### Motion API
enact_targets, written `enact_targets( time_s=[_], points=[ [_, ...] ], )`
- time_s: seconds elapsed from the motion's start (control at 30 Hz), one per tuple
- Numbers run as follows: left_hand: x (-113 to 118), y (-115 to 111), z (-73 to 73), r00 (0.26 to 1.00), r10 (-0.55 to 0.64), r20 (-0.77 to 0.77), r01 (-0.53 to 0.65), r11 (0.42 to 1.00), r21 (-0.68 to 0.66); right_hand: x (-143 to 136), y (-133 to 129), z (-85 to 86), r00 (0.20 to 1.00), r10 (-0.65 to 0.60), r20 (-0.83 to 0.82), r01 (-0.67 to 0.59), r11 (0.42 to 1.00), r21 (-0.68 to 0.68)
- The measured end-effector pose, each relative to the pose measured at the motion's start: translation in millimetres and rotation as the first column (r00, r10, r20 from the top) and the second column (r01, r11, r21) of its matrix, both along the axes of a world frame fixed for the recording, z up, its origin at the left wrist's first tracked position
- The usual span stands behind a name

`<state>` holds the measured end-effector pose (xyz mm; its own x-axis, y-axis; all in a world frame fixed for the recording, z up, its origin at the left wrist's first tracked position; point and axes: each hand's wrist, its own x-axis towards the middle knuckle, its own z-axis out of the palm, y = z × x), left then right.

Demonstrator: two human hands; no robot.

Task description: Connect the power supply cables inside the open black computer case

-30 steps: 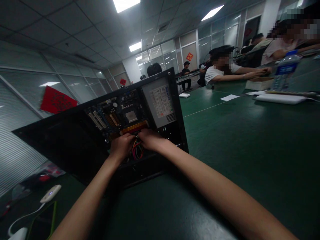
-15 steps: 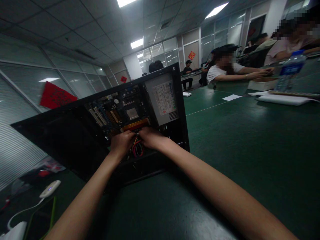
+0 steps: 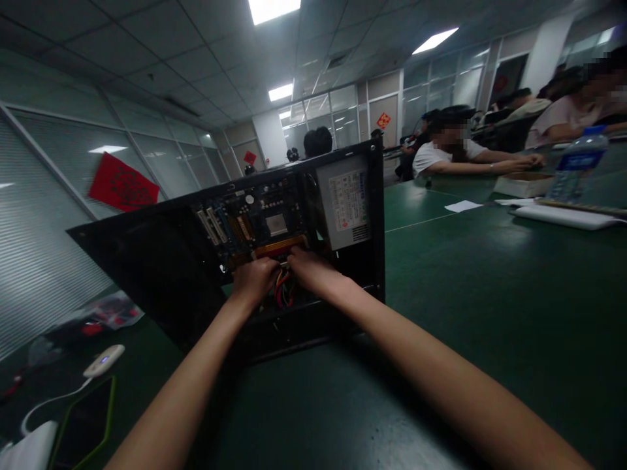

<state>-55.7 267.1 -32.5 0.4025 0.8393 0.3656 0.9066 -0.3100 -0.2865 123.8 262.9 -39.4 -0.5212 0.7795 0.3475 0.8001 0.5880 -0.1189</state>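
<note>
A black computer case (image 3: 378, 215) stands tilted on the table with its open side towards me. Inside it sit the motherboard (image 3: 294, 202), with a square processor (image 3: 277, 224) and orange-red memory slots (image 3: 277, 249), and a grey power supply (image 3: 336, 225) at upper right. My left hand (image 3: 253, 282) and my right hand (image 3: 313, 267) meet just below the slots. Fingers of both are closed around a pale power cable connector (image 3: 284, 265), mostly hidden by them. From it coloured wires (image 3: 283, 297) loop down. Whether the connector is seated in the board I cannot tell.
The green table (image 3: 465, 300) runs off to the right. A phone (image 3: 85, 424), a white device with a cable (image 3: 104, 361) and plastic bags (image 3: 110, 312) lie at left. A water bottle (image 3: 578, 166), a box (image 3: 524, 185) and co-workers (image 3: 443, 153) are across the table.
The view has shifted, so the case and both hands appear a little further right and lower. Both hands keep their closed grip at the same spot by the wires.
</note>
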Motion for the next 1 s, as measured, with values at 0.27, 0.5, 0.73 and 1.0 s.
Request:
enact_targets(
  time_s=[0.27,0.5,0.73,1.0],
  points=[
    [0,0,0.7,0.999,0.002,0.038,-0.001,1.000,-0.027,5,25,10.8,0.934,0.182,0.306,-0.269,0.924,0.271],
    [0,0,1.1,1.000,0.006,0.011,-0.005,0.998,-0.065,0,29,-3.3,0.945,0.069,0.319,-0.130,0.976,0.174],
    [3,-2,3.0,1.000,0.022,0.016,-0.021,0.997,-0.076,-4,32,-5.5,0.952,0.024,0.304,-0.073,0.986,0.149],
    [1,-2,0.0,0.997,0.005,0.079,0.002,0.996,-0.093,-3,34,-7.3,0.946,0.022,0.323,-0.075,0.985,0.154]
  ],
)
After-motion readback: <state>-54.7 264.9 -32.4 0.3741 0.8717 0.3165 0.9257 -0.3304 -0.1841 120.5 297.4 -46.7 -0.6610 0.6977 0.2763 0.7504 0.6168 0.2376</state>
